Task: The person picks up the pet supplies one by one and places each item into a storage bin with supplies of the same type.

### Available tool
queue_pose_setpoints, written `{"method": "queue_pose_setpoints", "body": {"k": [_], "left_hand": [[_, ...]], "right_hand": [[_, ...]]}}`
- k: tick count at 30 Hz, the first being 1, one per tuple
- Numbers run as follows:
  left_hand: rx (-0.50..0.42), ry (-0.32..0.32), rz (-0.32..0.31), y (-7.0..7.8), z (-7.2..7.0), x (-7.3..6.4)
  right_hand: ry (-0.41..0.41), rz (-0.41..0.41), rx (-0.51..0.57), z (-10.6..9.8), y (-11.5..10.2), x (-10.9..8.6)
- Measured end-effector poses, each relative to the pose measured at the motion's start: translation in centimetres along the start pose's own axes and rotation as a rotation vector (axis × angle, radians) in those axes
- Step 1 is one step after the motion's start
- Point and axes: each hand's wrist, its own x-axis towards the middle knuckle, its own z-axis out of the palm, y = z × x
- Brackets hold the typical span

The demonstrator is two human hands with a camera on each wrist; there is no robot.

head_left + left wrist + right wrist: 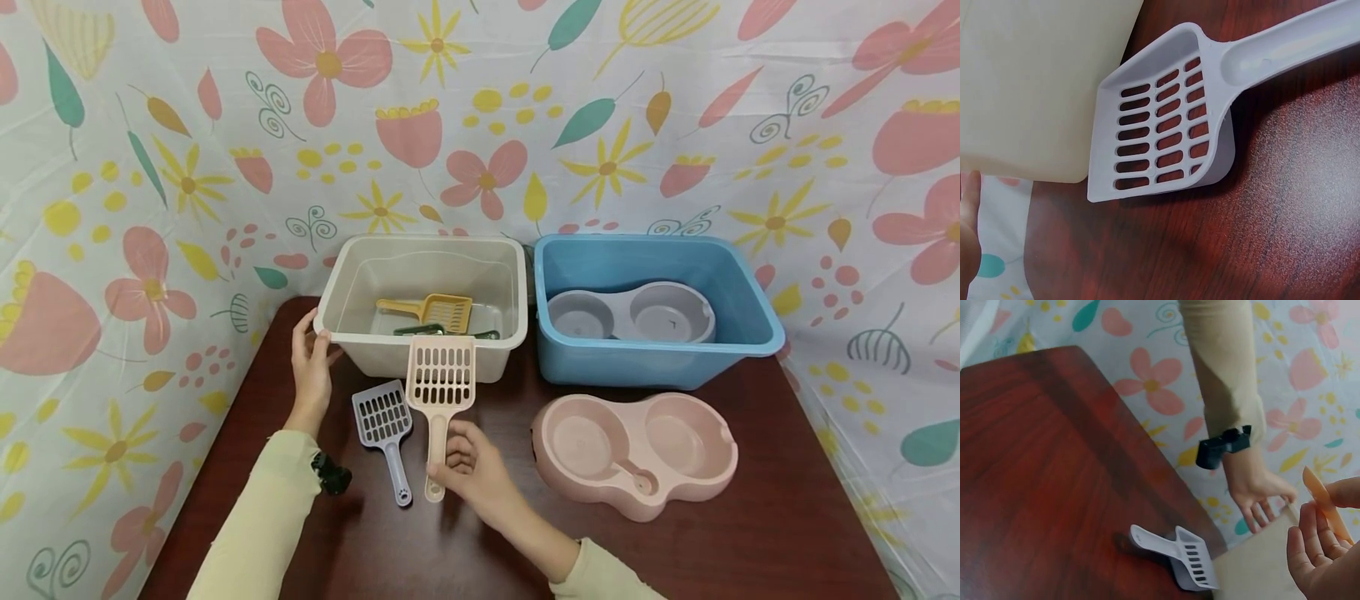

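Observation:
My right hand pinches the handle of a beige litter scoop between thumb and fingers. The scoop's slotted head is raised at the front wall of a beige litter box. At that box's front left corner, my left hand grips the rim. A mustard litter scoop lies inside the box, with a dark green piece partly hidden by the front rim. On the table, a lavender litter scoop lies between my hands, its head by the box wall.
A blue litter box stands to the right, holding a grey double pet bowl. In front of it sits a pink double pet bowl. Flowered cloth hangs behind the dark red table.

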Motion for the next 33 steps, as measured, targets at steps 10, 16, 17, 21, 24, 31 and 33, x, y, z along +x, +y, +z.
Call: {"method": "queue_pose_setpoints", "body": {"k": [10, 16, 17, 21, 24, 31, 33], "left_hand": [[0.049, -0.027, 0.018, 0.1, 0.2, -0.3], [0.055, -0.027, 0.045, -1.1, -0.5, 0.4], [0.058, -0.020, 0.047, -1.1, -0.5, 0.4], [0.080, -0.003, 0.059, -0.2, -0.5, 0.1], [0.085, -0.012, 0.065, 0.8, -0.3, -0.2], [0.055, -0.031, 0.072, 0.5, -0.1, 0.0], [0.050, -0.033, 0.078, 0.2, -0.1, 0.1]], "right_hand": [[0.044, -0.054, -0.062, -1.6, -1.7, 1.5], [0.046, -0.075, -0.096, -1.7, -3.1, 2.5], [0.043, -0.073, -0.106, -1.7, -3.3, 2.7], [0.037, -0.072, -0.120, -1.7, -3.9, 3.4], [0.031, -0.070, -0.114, -1.9, -4.4, 3.9], [0.043, -0.040, -0.121, -2.6, -5.3, 5.4], [0.055, -0.034, -0.133, -2.9, -5.5, 5.8]]}}
